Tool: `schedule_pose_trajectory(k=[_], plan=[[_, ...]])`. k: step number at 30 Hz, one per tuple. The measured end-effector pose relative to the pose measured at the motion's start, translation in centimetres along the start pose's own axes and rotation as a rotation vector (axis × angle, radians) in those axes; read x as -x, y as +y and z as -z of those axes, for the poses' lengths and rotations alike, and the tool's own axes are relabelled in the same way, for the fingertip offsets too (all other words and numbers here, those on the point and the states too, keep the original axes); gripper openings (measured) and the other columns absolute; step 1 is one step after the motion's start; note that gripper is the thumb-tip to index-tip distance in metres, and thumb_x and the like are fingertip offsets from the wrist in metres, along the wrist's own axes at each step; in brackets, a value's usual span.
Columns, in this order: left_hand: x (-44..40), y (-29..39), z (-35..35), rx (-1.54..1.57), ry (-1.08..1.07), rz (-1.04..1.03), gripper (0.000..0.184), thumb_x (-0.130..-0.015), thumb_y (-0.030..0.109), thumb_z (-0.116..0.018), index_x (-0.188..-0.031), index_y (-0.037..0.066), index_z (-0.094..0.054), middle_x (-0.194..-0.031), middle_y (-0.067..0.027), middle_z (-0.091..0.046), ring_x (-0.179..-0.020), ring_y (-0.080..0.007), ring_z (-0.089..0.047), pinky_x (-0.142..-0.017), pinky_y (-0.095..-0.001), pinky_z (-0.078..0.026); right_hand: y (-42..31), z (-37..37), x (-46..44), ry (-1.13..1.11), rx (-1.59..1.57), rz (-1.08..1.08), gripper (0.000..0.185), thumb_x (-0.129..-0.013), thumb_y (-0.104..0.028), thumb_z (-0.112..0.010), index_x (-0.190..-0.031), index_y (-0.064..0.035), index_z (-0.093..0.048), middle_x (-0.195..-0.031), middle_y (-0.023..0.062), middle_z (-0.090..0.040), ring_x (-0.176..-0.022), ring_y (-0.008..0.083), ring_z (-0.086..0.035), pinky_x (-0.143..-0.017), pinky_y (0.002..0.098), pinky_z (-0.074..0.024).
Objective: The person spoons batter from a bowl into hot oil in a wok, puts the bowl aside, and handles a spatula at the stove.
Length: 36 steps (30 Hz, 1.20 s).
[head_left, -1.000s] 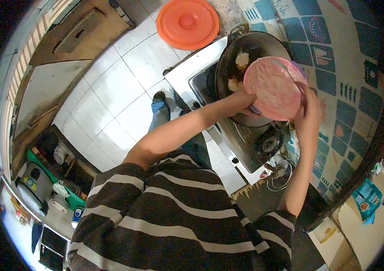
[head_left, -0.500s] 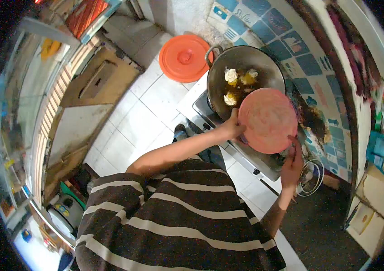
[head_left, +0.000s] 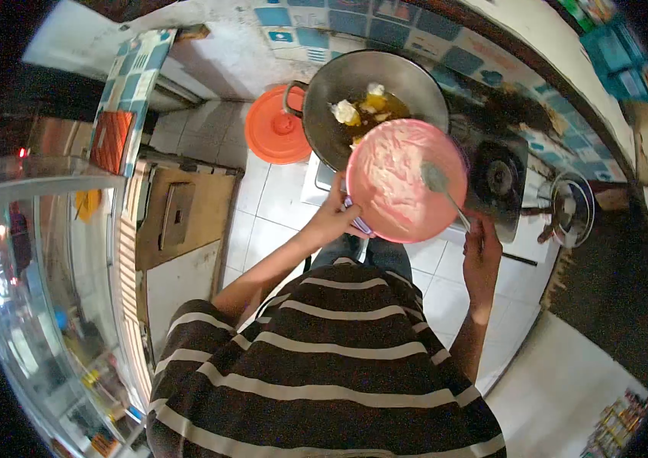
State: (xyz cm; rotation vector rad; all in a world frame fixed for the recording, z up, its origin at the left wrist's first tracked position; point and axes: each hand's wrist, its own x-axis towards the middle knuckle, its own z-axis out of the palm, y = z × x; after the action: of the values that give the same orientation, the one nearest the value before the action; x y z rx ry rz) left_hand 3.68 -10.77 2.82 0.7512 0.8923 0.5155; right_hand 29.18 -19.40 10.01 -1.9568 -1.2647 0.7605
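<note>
My left hand (head_left: 337, 211) is closed on the near-left rim of a pink bowl (head_left: 408, 217). A small purple-and-white item (head_left: 358, 217) shows by those fingers; I cannot tell what it is. Pale, wet batter (head_left: 392, 164) coats the bowl's inside. My right hand (head_left: 482, 248) is closed round the handle of a metal spoon (head_left: 436, 179), whose head rests in the batter. Behind the bowl, and partly hidden by it, a large dark wok (head_left: 324, 84) holds oil with several whitish lumps of batter (head_left: 345, 112) in it.
The wok stands on a gas stove, whose bare right burner (head_left: 499, 177) shows. An orange lid (head_left: 266, 126) lies left of the wok. At right stands a round wire-rimmed container (head_left: 572, 206). A wooden cabinet (head_left: 179, 214) and glass case (head_left: 41, 305) are at left.
The bowl has moved left relative to the stove and tipped so its inside shows. The spoon has come into view in my right hand, which is now off the rim. The view has turned.
</note>
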Motion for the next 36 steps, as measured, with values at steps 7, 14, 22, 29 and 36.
schedule_pose_trajectory(k=[7, 14, 22, 29, 36], plan=[[1.4, 0.0, -1.6, -0.07, 0.086, -0.123, 0.069, -0.085, -0.005, -0.042, -0.138, 0.018, -0.003, -0.122, -0.0223, -0.042, -0.088, -0.0307, -0.063, -0.068, -0.0388, -0.061, 3.9, -0.7, 0.5, 0.097, 0.076, 0.29, 0.019, -0.095, -0.014, -0.045, -0.106, -0.0029, -0.056, -0.069, 0.0055, -0.051, -0.059, 0.0106, -0.045, -0.056, 0.0257, -0.0384], [2.5, -1.1, -4.4, -0.069, 0.155, -0.192, 0.064, -0.087, -0.004, -0.043, -0.136, 0.017, -0.008, -0.12, -0.0233, -0.044, -0.088, -0.0317, -0.063, -0.068, -0.0397, -0.061, 8.1, -2.0, -1.2, 0.1, -0.306, 0.265, 0.018, -0.093, -0.013, -0.051, -0.109, -0.0053, -0.048, -0.082, 0.003, -0.054, -0.062, 0.0062, -0.045, -0.055, 0.0229, -0.0385], [1.8, -2.9, -11.2, -0.155, 0.164, -0.154, 0.062, -0.092, 0.011, -0.045, -0.14, 0.016, -0.007, -0.12, -0.0215, -0.05, -0.093, -0.0316, -0.063, -0.071, -0.0411, -0.059, 12.2, 4.4, -2.7, 0.035, -0.47, 0.062, 0.022, -0.092, -0.017, -0.053, -0.111, -0.007, -0.046, -0.096, 0.0069, -0.051, -0.087, 0.0144, -0.051, -0.071, 0.0284, -0.0443], [2.9, -4.3, -16.3, -0.209, 0.16, -0.15, 0.065, -0.091, 0.013, -0.05, -0.142, 0.014, -0.011, -0.117, -0.0189, -0.053, -0.089, -0.0273, -0.064, -0.067, -0.0368, -0.059, 13.9, 10.5, -5.1, 0.001, -0.163, 0.318, 0.024, -0.09, -0.012, -0.055, -0.111, -0.0037, -0.047, -0.095, 0.0071, -0.05, -0.087, 0.0142, -0.05, -0.074, 0.0269, -0.0432], [4.8, -6.7, -18.3, -0.23, 0.328, -0.148, 0.063, -0.087, 0.011, -0.052, -0.142, 0.009, -0.02, -0.105, -0.0147, -0.058, -0.075, -0.0201, -0.064, -0.059, -0.0312, -0.056, 15.0, 11.7, -5.5, -0.171, -0.342, 0.339, 0.025, -0.089, -0.011, -0.057, -0.11, -0.0039, -0.046, -0.087, 0.0037, -0.051, -0.068, 0.0085, -0.051, -0.057, 0.0222, -0.0415]])
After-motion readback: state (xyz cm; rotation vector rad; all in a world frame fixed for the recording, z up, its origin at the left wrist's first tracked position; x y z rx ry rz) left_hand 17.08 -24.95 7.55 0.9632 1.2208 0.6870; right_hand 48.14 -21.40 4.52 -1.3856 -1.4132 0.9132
